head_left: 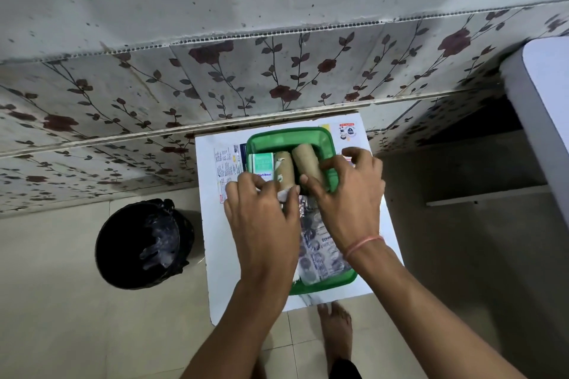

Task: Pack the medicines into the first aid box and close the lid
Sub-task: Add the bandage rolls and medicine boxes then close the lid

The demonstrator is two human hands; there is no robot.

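Observation:
A green plastic first aid box [289, 134] stands on a white board [221, 255]. Inside it lie a green-and-white medicine carton [261, 163] on the left and two brown rolls side by side. My left hand [261, 218] curls its fingers over the near end of the left roll [284, 169], with something white under the fingertips. My right hand [348, 200] pinches the right roll [306, 157] between thumb and fingers. Silver blister strips [320, 252] lie in a nearer green part [332, 284], between my forearms. Whether that part is a lid or the same box is hidden.
A black bin [141, 243] lined with a bag stands on the floor to the left. A tiled wall with a flower pattern rises just behind the board. White furniture [542, 107] fills the right edge. My bare foot [335, 326] is below the board's near edge.

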